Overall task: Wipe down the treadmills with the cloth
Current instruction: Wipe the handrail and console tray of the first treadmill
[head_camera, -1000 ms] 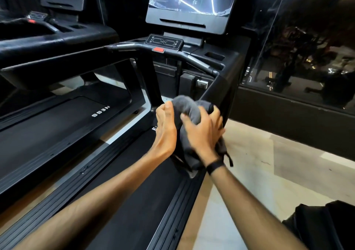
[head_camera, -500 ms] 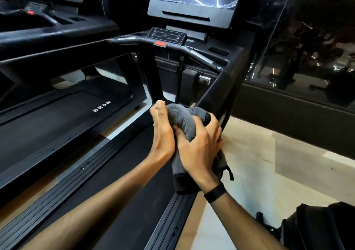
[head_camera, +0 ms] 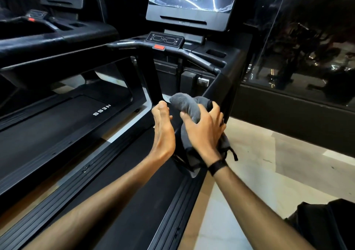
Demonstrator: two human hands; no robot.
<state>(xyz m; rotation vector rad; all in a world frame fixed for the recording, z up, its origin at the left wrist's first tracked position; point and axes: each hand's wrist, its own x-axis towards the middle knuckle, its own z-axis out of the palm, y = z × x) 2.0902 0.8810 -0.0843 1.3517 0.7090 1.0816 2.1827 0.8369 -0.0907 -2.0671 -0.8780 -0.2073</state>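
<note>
Gripping the grey cloth (head_camera: pixel 189 107) against the near treadmill's (head_camera: pixel 228 88) right upright, the right hand (head_camera: pixel 203 132) curls over it; the left hand (head_camera: pixel 163 128), fingers straight and holding nothing, stands just beside. Pale floor (head_camera: pixel 269 163) lies open to the right; another treadmill (head_camera: pixel 57 119) stands left.

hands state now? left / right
Left hand: open, fingers straight, beside the grey cloth.
Right hand: grips the grey cloth.

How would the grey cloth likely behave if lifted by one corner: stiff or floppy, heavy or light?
Probably floppy: the grey cloth bunches and droops under the right hand. Likely light, since one hand holds it. Its nap looks grippy, not slippery.
</note>
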